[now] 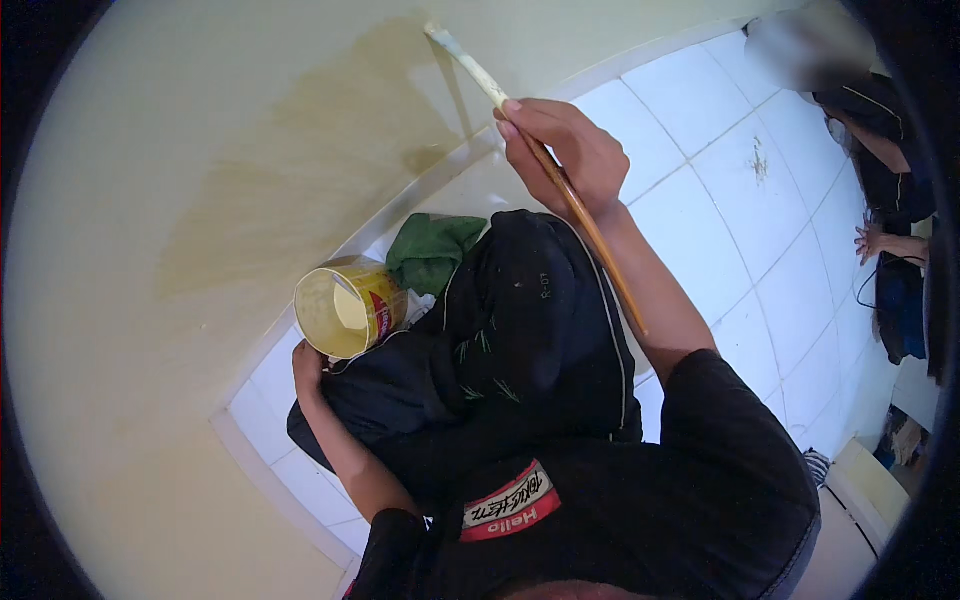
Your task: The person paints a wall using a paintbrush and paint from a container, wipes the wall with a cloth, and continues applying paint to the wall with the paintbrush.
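My right hand (574, 157) grips a long thin paintbrush (559, 176) with a brown wooden handle; its pale, paint-coated tip is close to the cream wall (247, 112), and whether it touches cannot be told. Beside my knee, a yellow plastic paint bucket (386, 292) leans with its open mouth towards me, pale cream paint inside. My left hand (309, 367) is at the bucket's lower rim, its fingers partly hidden by the bucket and my trouser leg. A green cloth (431, 251) lies between the bucket and my other knee.
A pale skirting (420, 187) runs along the wall's foot and turns a corner at lower left. White floor tiles (720, 202) spread to the right, with a brownish mark. Another person (892, 165) in dark clothes sits at the far right, one hand on the floor. My shadow falls on the wall.
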Demonstrator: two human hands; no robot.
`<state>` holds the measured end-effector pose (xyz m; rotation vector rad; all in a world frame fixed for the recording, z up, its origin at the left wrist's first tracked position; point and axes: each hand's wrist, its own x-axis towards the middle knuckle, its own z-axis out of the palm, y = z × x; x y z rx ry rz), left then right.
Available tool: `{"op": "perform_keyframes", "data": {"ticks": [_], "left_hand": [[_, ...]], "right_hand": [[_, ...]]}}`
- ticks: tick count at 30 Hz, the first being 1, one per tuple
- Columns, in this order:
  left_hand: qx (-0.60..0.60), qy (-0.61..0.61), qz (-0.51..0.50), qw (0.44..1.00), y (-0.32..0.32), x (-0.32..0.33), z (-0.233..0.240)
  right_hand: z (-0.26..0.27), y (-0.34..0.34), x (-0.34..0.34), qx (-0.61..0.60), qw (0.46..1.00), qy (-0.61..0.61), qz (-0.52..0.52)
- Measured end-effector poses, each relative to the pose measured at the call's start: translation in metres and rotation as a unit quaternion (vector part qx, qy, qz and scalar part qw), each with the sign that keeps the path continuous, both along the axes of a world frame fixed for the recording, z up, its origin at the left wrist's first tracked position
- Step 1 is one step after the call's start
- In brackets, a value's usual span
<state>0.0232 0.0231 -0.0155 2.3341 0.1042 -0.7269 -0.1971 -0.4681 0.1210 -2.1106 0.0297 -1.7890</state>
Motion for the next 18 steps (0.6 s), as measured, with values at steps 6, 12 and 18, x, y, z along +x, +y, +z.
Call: {"op": "perform_keyframes", "data": {"ticks": [6,12,18], "left_hand": [[-0.013,0.002,0.004,1.000,-0.007,-0.003,0.002],[-0.015,-0.023,-0.032,0.999,0.000,-0.001,-0.002],[-0.025,0.011,0.032,0.999,0.004,0.001,-0.005]], "right_hand": [[-0.039,0.008,-0.018,0.059,0.994,0.095,0.007],[-0.017,0.011,-0.017,0.046,0.997,0.064,-0.015],[0.001,0.001,-0.003,0.004,1.000,-0.003,-0.005]]}}
